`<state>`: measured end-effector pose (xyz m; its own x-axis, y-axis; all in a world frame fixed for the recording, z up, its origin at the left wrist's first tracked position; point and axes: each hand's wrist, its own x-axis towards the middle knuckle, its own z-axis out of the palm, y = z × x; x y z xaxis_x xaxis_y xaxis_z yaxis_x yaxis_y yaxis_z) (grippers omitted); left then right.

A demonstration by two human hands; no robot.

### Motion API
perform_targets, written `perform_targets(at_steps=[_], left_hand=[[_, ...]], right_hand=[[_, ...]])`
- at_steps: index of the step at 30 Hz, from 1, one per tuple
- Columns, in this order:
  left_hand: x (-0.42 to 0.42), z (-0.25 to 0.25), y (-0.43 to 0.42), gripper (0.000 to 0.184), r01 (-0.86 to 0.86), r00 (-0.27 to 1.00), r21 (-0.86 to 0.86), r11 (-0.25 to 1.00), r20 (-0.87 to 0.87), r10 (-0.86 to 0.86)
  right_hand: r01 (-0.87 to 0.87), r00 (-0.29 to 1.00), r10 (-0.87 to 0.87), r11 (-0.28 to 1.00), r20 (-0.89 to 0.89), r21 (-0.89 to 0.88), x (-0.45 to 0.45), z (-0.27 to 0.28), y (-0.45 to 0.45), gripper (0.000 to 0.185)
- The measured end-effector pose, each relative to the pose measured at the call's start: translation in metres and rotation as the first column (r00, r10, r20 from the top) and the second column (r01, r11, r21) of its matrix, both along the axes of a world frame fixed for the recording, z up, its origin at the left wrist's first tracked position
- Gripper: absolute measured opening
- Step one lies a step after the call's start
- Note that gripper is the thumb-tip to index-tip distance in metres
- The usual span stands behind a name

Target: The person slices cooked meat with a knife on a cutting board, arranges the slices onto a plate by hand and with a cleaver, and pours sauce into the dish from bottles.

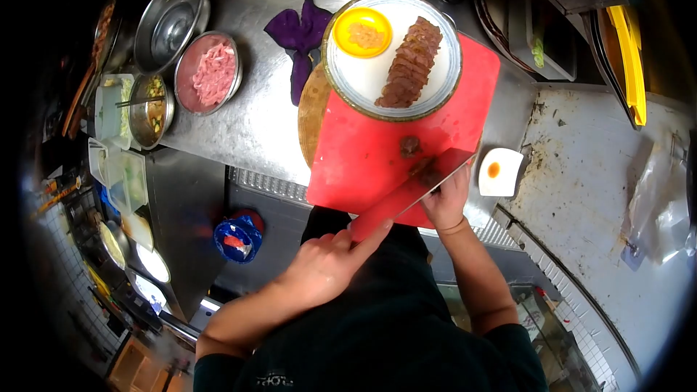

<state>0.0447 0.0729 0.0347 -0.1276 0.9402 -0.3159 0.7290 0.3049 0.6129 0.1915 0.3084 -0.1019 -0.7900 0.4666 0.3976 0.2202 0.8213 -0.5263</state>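
A broad cleaver lies slanted low over the red cutting board, and my left hand is closed around its handle. My right hand is beside the blade near the board's front right edge, its fingers curled and partly hidden; what they hold I cannot make out. Small dark meat pieces lie on the board by the blade. Across the board's back stands a round plate with a row of sliced brown meat and a yellow dish of pale chopped food.
Left on the steel counter are a bowl of raw pink meat, an empty metal bowl and a purple cloth. A small white dish with brown sauce is right of the board. A wooden board shows under the red one.
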Motion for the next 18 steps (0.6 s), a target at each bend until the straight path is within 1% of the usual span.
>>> perform_targets(at_steps=[2, 5, 8, 11, 14, 17, 18], left_hand=[[0.0, 0.006, -0.008, 0.088, 0.032, 0.999, -0.057, 0.998, -0.012, -0.032], [0.002, -0.012, 0.008, 0.088, -0.011, 1.0, 0.025, 1.0, 0.018, 0.011], [0.003, -0.023, 0.021, 0.089, -0.031, 0.999, 0.067, 0.997, -0.019, 0.032], [-0.004, -0.003, 0.005, 0.09, 0.023, 1.0, -0.095, 0.995, 0.013, -0.022], [-0.004, -0.009, -0.001, 0.091, 0.034, 0.999, -0.099, 0.995, 0.032, -0.031], [0.008, -0.048, 0.027, 0.088, -0.065, 0.997, 0.07, 0.995, -0.028, 0.067], [0.008, -0.052, 0.03, 0.087, -0.074, 0.996, 0.085, 0.994, -0.036, 0.077]], right_hand=[[0.002, 1.0, -0.002, 1.0, -0.002, -0.029, 0.006, -0.009, -0.001, 0.032], [0.036, 0.999, -0.035, 0.998, 0.023, -0.041, 0.006, -0.007, -0.003, 0.033], [0.023, 0.999, -0.024, 0.999, -0.033, -0.044, 0.004, -0.007, -0.003, 0.034], [0.028, 0.999, -0.029, 0.999, -0.045, -0.039, 0.002, -0.003, -0.002, 0.035], [0.035, 0.998, -0.036, 0.999, -0.054, -0.027, 0.003, -0.009, -0.004, 0.035], [0.033, 0.998, -0.035, 0.999, -0.059, -0.031, 0.004, -0.008, -0.003, 0.035], [0.022, 0.998, -0.024, 0.999, -0.054, -0.034, 0.004, -0.007, -0.002, 0.034]])
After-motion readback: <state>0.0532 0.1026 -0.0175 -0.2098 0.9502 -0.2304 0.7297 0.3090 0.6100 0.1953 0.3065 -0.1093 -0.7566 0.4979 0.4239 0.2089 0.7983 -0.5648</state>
